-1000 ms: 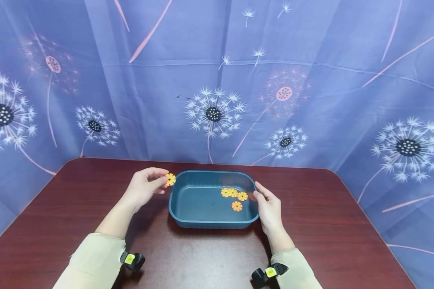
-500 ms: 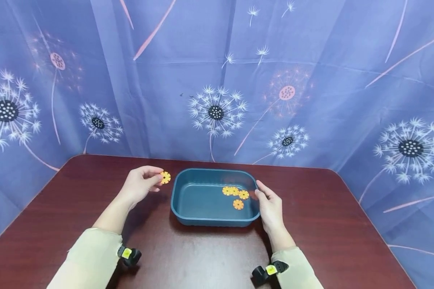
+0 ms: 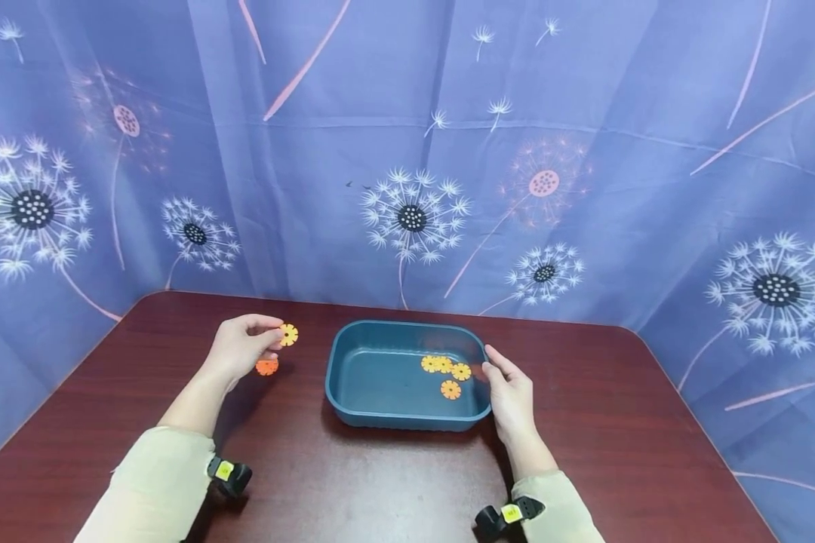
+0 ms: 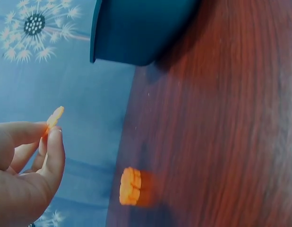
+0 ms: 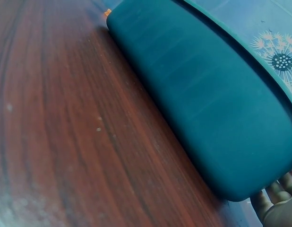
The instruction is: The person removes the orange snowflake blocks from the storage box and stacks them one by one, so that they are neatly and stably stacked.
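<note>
My left hand pinches a yellow notched disc between thumb and fingers, above the table and left of the basin. Just below that hand, an orange stack of notched discs stands on the table; in the head view the hand partly covers the orange discs. My right hand grips the right end of a dark teal rectangular basin at its rim. Inside the basin, toward its right side, lie several yellow notched discs, some overlapping. One more orange-yellow disc lies nearer the front.
The basin stands on a dark red-brown wooden table. Behind the table hangs a blue curtain with a dandelion print. A small black camera sits on the left wrist, and another camera on the right.
My left hand has moved left, away from the basin, carrying the yellow disc. The orange discs beneath it have come into sight. The right hand keeps its place on the basin.
</note>
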`<state>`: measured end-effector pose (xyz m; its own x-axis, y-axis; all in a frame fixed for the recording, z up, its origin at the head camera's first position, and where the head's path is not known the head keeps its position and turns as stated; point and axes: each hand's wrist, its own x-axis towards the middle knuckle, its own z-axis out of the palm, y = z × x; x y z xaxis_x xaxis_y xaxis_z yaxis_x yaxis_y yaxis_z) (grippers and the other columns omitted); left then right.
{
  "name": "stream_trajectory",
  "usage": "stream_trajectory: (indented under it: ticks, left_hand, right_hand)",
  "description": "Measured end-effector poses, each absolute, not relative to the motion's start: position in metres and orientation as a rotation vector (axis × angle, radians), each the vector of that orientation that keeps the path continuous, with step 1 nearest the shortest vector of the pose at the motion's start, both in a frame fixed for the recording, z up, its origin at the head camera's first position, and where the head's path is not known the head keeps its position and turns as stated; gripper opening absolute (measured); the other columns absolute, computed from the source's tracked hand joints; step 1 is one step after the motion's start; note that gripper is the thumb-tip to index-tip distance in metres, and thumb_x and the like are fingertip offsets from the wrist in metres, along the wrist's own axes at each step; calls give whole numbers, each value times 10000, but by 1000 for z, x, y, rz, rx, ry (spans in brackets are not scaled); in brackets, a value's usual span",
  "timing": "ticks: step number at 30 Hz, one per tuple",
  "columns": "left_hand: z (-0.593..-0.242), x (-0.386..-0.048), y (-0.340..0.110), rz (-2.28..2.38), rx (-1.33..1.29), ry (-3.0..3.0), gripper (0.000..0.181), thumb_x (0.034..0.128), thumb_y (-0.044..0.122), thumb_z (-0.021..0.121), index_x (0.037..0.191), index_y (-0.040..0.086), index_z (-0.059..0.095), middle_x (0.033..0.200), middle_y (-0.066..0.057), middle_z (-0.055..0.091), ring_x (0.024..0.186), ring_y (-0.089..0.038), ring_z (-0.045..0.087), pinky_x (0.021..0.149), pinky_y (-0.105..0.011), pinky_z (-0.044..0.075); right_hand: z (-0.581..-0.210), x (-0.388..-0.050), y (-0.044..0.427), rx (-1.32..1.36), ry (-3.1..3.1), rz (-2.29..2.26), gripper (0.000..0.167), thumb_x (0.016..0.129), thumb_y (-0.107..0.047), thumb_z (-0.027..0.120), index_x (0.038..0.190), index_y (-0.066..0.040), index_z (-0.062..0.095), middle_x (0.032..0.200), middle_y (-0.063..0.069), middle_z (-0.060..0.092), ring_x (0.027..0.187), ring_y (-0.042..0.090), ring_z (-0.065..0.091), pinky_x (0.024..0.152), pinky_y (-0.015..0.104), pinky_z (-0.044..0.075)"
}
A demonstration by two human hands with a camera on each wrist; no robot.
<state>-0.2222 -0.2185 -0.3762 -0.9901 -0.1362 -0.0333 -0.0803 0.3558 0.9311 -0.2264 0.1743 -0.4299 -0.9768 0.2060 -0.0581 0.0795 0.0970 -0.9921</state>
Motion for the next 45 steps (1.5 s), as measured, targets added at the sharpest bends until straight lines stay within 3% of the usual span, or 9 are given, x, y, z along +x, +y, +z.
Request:
stream_trajectory:
  ticks: [9,18,25,35,45]
  left_hand:
    - [-391,-225,-232,-1766,335,-2569,338,906,90,597,1194,-87,580,845,-33,688,685,-80,652,642,-260,573]
    - [-409,-221,-248,-1751,417,-2578,346,903,72,596,1196,-110,568,856,-57,677,657,-55,632,607,-244,569]
    - [-415,-218,-251,-1740,468,-2600,340,897,62,600,1188,-113,575,830,-52,677,647,-55,628,599,-257,571]
    - [-412,-223,-247,-1641,458,-2648,309,902,93,605,1150,-91,610,929,-170,686,641,-73,623,555,-259,559]
    - [-418,-222,-248,-1627,517,-2659,289,907,78,572,1140,-88,613,858,-117,683,619,-75,607,539,-255,551]
  right_hand:
    - [-430,-225,179,-300,-2255,2028,403,960,-148,503,1362,-119,515,1435,83,465,1013,129,640,1099,428,343]
    - [-431,-225,174,-279,-2272,2035,408,968,-156,488,1374,-120,500,1430,87,469,1133,256,589,1113,423,326]
    - [-430,-224,174,-293,-2269,2031,400,962,-152,501,1360,-118,516,1427,86,474,1102,216,605,1105,422,335]
    - [-427,-230,175,-294,-2248,2026,403,963,-153,503,1364,-115,512,1426,75,475,1144,204,550,1087,383,356]
    - [-429,-227,174,-292,-2258,2041,407,965,-146,495,1370,-104,502,1443,82,454,1234,230,494,1099,401,342]
